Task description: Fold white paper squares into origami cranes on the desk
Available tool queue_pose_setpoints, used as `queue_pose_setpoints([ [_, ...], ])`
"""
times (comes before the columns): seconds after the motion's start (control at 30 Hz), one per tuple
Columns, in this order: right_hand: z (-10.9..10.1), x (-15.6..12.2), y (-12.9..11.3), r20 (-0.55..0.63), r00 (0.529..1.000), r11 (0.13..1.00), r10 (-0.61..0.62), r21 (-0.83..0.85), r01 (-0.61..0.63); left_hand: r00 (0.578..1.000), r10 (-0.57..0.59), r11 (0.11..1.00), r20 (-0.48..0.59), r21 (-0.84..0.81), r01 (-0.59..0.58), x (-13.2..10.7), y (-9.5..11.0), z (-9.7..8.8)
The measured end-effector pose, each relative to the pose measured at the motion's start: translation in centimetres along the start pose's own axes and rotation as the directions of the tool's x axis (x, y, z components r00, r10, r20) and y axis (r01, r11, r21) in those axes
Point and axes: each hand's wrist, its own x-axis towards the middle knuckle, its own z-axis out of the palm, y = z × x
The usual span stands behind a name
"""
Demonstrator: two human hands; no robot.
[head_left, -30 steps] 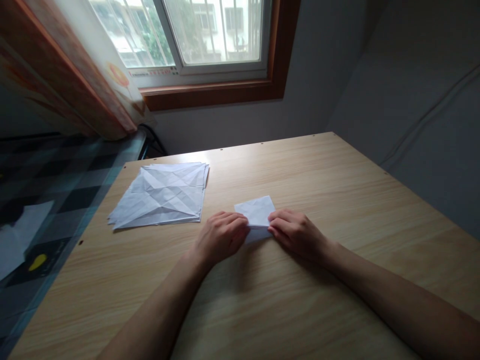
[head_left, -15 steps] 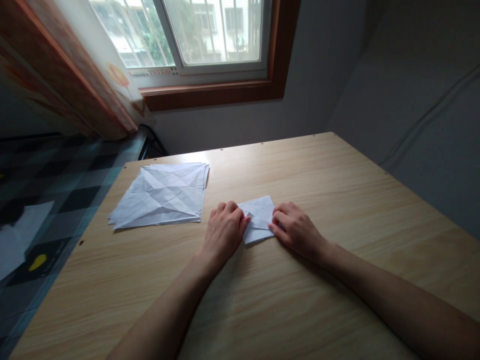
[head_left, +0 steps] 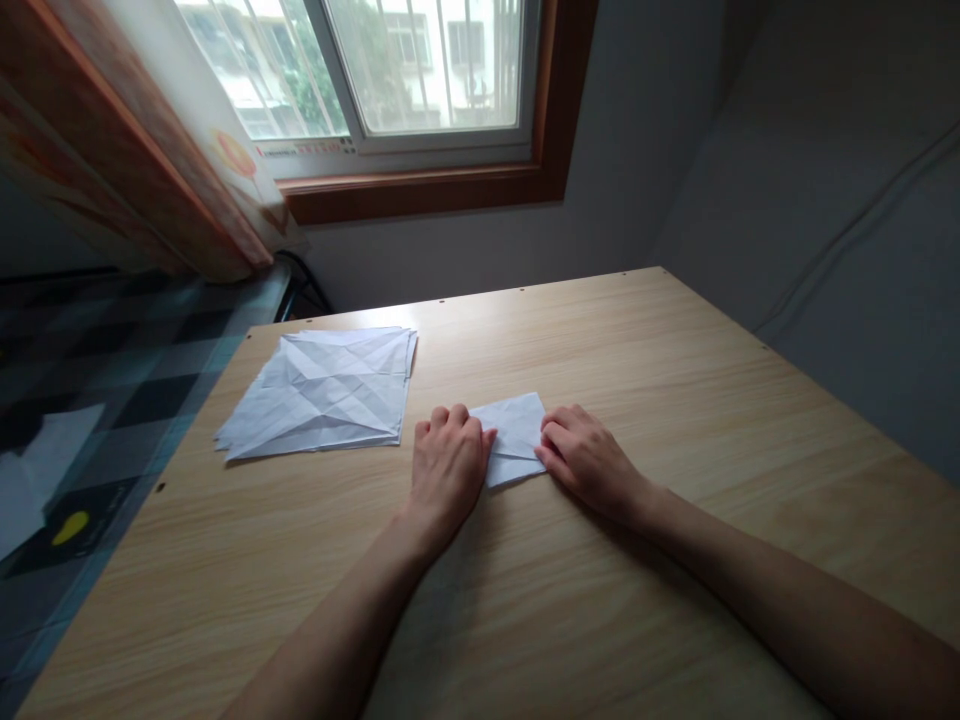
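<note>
the folded paper [head_left: 516, 436] lies at frame centre on the table [head_left: 675, 380], bare wood to the right and below. left hand [head_left: 448, 463] and right hand [head_left: 589, 460] press on its side edges and hide them; pinching or not, i cannot tell.

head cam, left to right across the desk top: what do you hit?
stack of creased white sheets → left hand → small folded paper → right hand
</note>
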Motion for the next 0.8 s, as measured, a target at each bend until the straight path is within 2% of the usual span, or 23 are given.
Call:
queue_pose_setpoints([
  [0.1, 0.1, 0.0, 0.0, -0.003, 1.0, 1.0, 0.02, 0.01, -0.02, 0.999, -0.009, 1.0, -0.039, 0.029, 0.011, -0.1, -0.2, 0.2],
  [0.2, 0.1, 0.1, 0.1, 0.002, 0.999, 0.998, 0.046, 0.031, -0.046, 0.99, 0.034, 0.998, -0.139, 0.048, -0.027, -0.3, -0.8, 0.2],
  [0.27, 0.2, 0.1, 0.2, 0.005, 0.999, 0.998, 0.053, 0.035, -0.054, 0.961, 0.163, 0.987, -0.224, 0.041, -0.158, -0.4, -1.2, 0.1],
  [0.33, 0.2, 0.1, 0.2, 0.007, 0.998, 0.998, 0.056, 0.033, -0.056, 0.9, 0.34, 0.938, -0.274, 0.024, -0.347, -0.7, -1.3, -0.1],
  [0.4, 0.1, 0.1, 0.1, 0.007, 0.998, 0.998, 0.065, 0.023, -0.065, 0.838, 0.477, 0.869, -0.266, -0.002, -0.495, -0.9, -1.3, -0.2],
  [0.5, 0.1, 0.1, -0.2, 0.005, 0.997, 0.997, 0.083, -0.001, -0.082, 0.796, 0.563, 0.81, -0.223, -0.04, -0.584, -1.1, -1.1, -0.2],
  [0.63, 0.0, -0.1, -0.5, -0.011, 0.995, 0.994, 0.097, -0.043, -0.098, 0.795, 0.577, 0.804, -0.186, -0.042, -0.593, -1.3, -0.9, -0.2],
  [0.8, -0.1, -0.5, -0.8, -0.026, 0.997, 0.997, 0.068, -0.039, -0.069, 0.837, 0.531, 0.836, -0.133, -0.082, -0.543, -1.3, -0.8, -0.2],
])
